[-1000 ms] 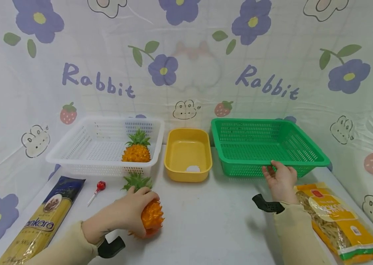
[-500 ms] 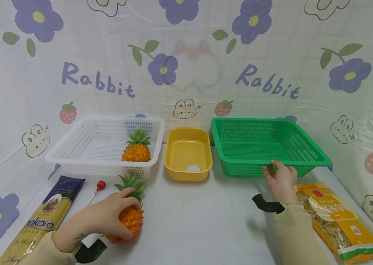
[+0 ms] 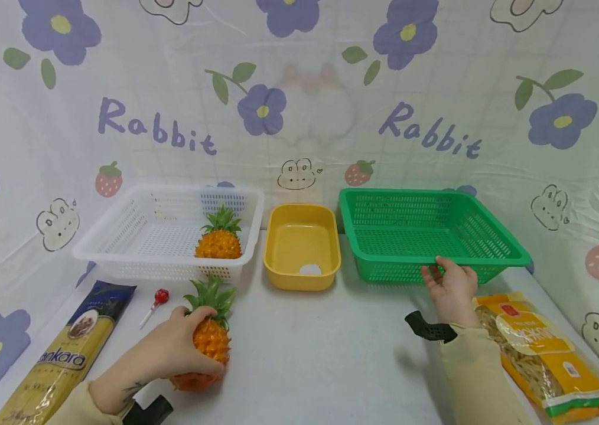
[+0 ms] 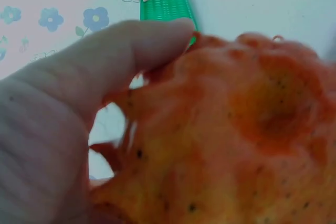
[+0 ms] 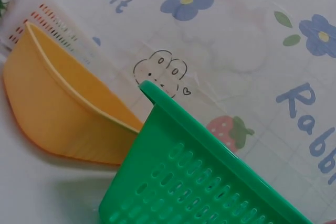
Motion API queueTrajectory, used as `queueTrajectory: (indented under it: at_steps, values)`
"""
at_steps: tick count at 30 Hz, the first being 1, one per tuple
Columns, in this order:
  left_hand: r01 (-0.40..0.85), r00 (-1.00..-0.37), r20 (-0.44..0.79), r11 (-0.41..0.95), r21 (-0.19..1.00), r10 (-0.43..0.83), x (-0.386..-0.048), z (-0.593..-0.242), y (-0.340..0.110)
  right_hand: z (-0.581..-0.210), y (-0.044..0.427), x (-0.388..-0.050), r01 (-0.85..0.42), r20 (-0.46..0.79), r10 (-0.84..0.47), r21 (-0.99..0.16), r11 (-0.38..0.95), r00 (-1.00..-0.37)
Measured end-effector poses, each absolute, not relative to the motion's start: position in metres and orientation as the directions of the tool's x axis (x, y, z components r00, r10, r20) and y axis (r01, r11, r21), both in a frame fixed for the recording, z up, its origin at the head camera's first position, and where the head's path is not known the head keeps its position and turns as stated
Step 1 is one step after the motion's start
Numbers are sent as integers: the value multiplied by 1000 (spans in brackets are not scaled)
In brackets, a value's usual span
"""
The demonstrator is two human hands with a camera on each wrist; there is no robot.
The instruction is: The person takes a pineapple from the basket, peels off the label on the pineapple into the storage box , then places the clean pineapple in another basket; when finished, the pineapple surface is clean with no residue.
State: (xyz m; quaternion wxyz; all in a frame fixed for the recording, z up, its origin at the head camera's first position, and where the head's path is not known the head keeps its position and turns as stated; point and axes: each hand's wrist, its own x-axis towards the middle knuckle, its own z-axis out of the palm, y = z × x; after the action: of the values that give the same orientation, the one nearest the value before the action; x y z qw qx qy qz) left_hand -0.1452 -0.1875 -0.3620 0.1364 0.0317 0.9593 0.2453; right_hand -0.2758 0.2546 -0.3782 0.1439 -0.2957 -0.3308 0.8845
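My left hand (image 3: 182,348) grips an orange pineapple (image 3: 213,341) with green leaves, which rests on the table in front of the white basket. Its thumb lies along the near side of the fruit; the left wrist view shows the pineapple's spiky orange base (image 4: 210,140) up close. At the front rim of the green basket (image 3: 384,258) my right hand (image 3: 453,289) pinches the edge between thumb and finger. The right wrist view shows the basket's slotted wall (image 5: 199,182) but almost none of the hand.
A second pineapple (image 3: 218,244) sits inside the white basket (image 3: 119,260). Between the baskets stands a yellow bin (image 3: 302,283) with a white spot inside. A spaghetti pack (image 3: 65,354) and a red lollipop (image 3: 161,296) lie at left, a pasta bag (image 3: 549,354) at right.
The left hand has moved the pineapple left and slightly towards me. In the last half second the pineapple stays put while the hand shifts a little on it. The right hand keeps still.
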Motion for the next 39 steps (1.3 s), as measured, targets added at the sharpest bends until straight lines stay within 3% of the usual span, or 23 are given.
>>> queueTrajectory:
  at_steps: [9, 20, 28, 33, 39]
  values:
    - [35, -947, -267, 881, 471, 180, -143, -346, -195, -378, 253, -276, -63, -438, 448, -656, -752, -780]
    - [133, -918, -282, 884, 448, 281, -126, -289, -208, -378, 254, -276, -60, -435, 437, -651, -756, -787]
    - [153, -884, -325, 864, 480, 337, -138, -247, -228, -377, 255, -275, -65, -448, 440, -640, -765, -778]
    - [197, -893, -264, 845, 498, 364, -155, -229, -243, -377, 255, -275, -63, -453, 434, -631, -773, -779]
    - [270, -932, -103, 852, 449, 349, -195, -215, -256, -376, 255, -275, -64, -444, 434, -636, -769, -784]
